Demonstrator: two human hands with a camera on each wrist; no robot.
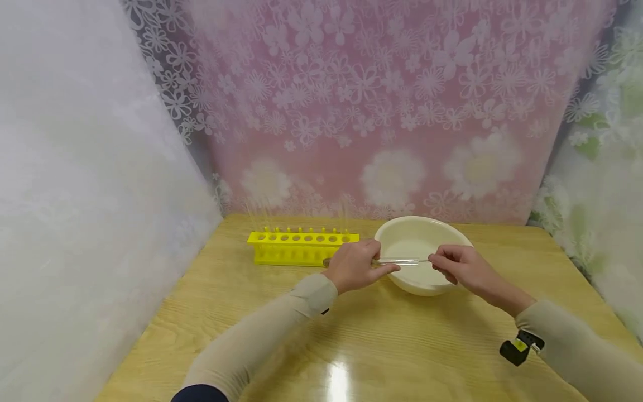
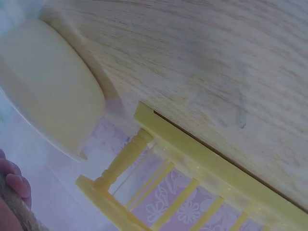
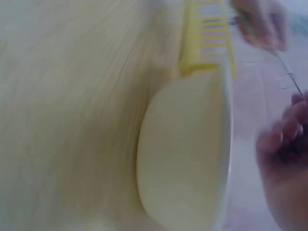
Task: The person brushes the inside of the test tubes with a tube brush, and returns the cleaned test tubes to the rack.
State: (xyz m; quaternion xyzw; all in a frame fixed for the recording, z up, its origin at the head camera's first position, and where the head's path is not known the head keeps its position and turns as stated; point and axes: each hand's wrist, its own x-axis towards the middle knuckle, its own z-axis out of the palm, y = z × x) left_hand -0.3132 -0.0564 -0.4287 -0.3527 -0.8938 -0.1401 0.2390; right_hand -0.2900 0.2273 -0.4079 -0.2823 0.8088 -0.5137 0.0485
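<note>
In the head view my left hand (image 1: 354,265) grips a clear glass test tube (image 1: 409,262) lying level, its mouth pointing right. A test tube brush runs inside the tube; its brown bristles (image 2: 20,208) show by the fingers in the left wrist view. My right hand (image 1: 464,268) pinches the brush's thin wire handle (image 1: 424,261) just outside the mouth. Both hands are over the cream basin (image 1: 419,289) or its left rim. Behind the left hand stands a yellow test tube rack (image 1: 291,259). My left palm and fingers hide the middle of the tube.
Clear test tubes (image 1: 344,215) stand upright in the rack, at both its ends. The wooden table (image 1: 402,346) carries the rack and basin near its back edge. A pink floral curtain (image 1: 351,139) hangs behind, with pale sheets on both sides.
</note>
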